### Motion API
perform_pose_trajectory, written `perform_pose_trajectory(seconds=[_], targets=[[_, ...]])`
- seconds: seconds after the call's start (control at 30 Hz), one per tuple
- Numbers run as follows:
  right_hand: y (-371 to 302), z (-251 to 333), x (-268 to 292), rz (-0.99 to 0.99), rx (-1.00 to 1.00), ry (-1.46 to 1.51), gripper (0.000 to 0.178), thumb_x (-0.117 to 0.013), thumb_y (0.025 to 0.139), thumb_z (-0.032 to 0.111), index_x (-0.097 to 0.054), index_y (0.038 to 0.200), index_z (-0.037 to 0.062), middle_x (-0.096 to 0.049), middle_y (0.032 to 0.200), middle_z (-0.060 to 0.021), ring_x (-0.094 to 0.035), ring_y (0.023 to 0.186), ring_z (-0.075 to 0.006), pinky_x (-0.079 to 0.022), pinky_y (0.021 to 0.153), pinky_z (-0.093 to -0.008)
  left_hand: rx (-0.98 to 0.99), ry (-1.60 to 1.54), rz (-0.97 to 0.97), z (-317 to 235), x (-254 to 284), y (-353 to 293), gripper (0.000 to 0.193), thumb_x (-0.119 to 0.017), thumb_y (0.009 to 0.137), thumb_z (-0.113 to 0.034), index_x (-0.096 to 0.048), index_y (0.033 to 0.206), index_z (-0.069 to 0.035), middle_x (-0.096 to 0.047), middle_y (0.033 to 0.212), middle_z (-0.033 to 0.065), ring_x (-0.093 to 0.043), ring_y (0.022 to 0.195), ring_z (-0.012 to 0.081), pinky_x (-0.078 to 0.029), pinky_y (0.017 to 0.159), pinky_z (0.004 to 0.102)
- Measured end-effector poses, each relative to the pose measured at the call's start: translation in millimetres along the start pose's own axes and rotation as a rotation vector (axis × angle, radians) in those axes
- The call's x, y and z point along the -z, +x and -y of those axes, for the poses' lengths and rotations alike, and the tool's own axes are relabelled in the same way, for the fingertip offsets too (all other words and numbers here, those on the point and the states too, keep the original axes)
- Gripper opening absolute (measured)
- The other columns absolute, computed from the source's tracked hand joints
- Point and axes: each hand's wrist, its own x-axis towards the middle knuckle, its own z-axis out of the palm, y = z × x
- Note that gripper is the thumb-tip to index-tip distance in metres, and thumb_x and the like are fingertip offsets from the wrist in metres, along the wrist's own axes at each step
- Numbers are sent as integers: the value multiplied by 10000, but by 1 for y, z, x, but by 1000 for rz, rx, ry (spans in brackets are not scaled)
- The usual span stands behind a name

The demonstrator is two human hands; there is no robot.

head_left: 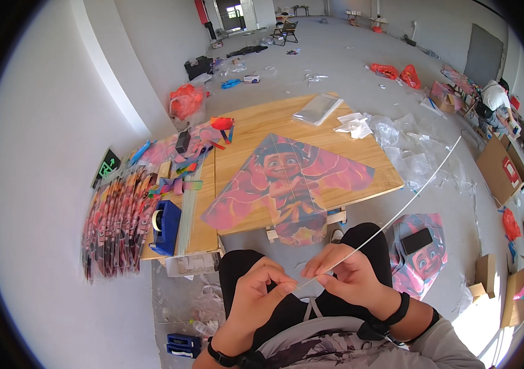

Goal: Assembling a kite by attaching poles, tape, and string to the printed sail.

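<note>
1. My left hand [262, 294] and right hand [351, 277] pinch a thin white rod [397, 216] near its lower end.
2. The kite [293, 184] lies spread on the table [253, 120], overhanging the near edge; that seems done.
3. The rod is off the kite, so joining them looks unfinished; other rods inside, I cannot tell.

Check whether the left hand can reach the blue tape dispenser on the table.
Probably yes: the way over the left knee to the blue tape dispenser looks free, though the left hand pinches the thin rod.
</note>
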Motion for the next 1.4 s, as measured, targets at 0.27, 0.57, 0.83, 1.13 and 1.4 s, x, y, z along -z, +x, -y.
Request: perform_pose_trajectory(seconds=[0.27,0.57,0.83,1.13,1.4], targets=[[-19,-24,24,149,-587,595,37,-603,983,36,-578,987,63,-617,1019,-107,-640,906,-195,-533,817,-322,70,-112,355,17,6,10,93,-766,853,-20,-696,913,-31,-604,904,34,-569,858,134,-437,816,281],[-22,-59,18,-172,-491,607,30,-625,987,62,-603,1006,56,-642,983,-88,-656,898,-173,-533,800,-303,-28,-346,-54,62,-22,29,138,-605,1012,-150,-579,954,-28,-504,865,9,-462,824,103,-389,778,267],[-3,-97,22,-511,-228,194,39,-658,953,2,-665,989,14,-667,937,-52,-636,870,-106,-530,736,-252,164,-383,-349,93,-69,66,206,-465,1087,-201,-538,958,-58,-526,812,-19,-456,729,62,-396,679,226],[25,-112,74,-464,-505,70,294,-593,1020,141,-582,1295,36,-663,981,-38,-603,781,-84,-505,699,-239,138,33,-337,138,-34,139,161,-569,1038,-182,-570,979,-31,-578,847,-5,-487,749,48,-416,676,222],[49,-176,161,-433,-678,1,264,-517,1040,168,-581,1270,57,-663,957,-30,-604,780,-95,-496,697,-248,285,202,-225,222,-11,304,233,-624,1003,-297,-606,949,-71,-509,769,-42,-445,691,42,-380,647,219]])
